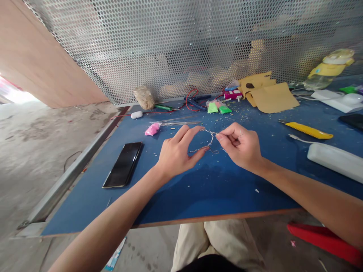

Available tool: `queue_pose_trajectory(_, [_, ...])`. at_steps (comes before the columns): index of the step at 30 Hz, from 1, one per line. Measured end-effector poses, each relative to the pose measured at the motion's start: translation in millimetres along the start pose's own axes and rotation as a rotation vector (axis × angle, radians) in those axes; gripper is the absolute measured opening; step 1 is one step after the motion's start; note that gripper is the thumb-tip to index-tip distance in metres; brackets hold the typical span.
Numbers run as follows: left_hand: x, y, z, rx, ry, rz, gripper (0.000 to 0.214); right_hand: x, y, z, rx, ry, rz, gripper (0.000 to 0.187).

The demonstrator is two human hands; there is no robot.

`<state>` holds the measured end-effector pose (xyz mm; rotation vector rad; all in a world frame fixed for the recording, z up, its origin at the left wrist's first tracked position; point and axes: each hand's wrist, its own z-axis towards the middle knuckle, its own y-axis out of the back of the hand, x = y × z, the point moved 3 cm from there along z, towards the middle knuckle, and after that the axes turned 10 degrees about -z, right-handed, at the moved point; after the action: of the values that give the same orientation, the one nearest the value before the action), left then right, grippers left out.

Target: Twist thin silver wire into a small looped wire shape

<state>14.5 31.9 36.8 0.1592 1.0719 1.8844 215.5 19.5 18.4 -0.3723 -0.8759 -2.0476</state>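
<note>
Above the blue tabletop (198, 189) my two hands hold a thin silver wire (209, 140) bent into a small loop. My left hand (177, 153) curves round the loop, forefinger tip on its top and thumb tip on its lower end. My right hand (239, 145) pinches the wire's twisted end between thumb and forefinger, other fingers curled in. A bundle of straight thin wires (177, 122) lies on the table just beyond my left hand.
A black phone (123, 164) lies at the left, a pink packet (152, 129) and white earbud case (136, 115) behind it. Green packets (218, 108), red cable (191, 100), cardboard (269, 96), a yellow utility knife (307, 130) and a white block (336, 160) sit further back and right. Perforated metal sheet (184, 45) backs the table.
</note>
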Motion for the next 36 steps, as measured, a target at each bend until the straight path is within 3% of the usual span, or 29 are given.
queue_pose_trajectory(6, [-0.9, 0.4, -0.7, 0.01, -0.023, -0.079, 0.046, -0.4, 0.0, 0.9, 0.001, -0.017, -0.016, 0.018])
queue_pose_trajectory(12, [-1.5, -4.1, -2.7, 0.048, -0.097, -0.132, 0.046, -3.7, -3.7, 5.2, 0.2, -0.134, 0.19, 0.022])
queue_pose_trajectory(29, [-1.4, -1.4, -1.2, 0.06, -0.05, -0.098, 0.05, -12.5, -16.0, 4.5, 0.44, -0.298, 0.509, 0.025])
queue_pose_trajectory(36, [6.9, 2.4, 2.5, 0.118, 0.031, -0.213, 0.048, -23.3, -18.2, 4.9, 0.416, -0.377, 0.535, 0.029])
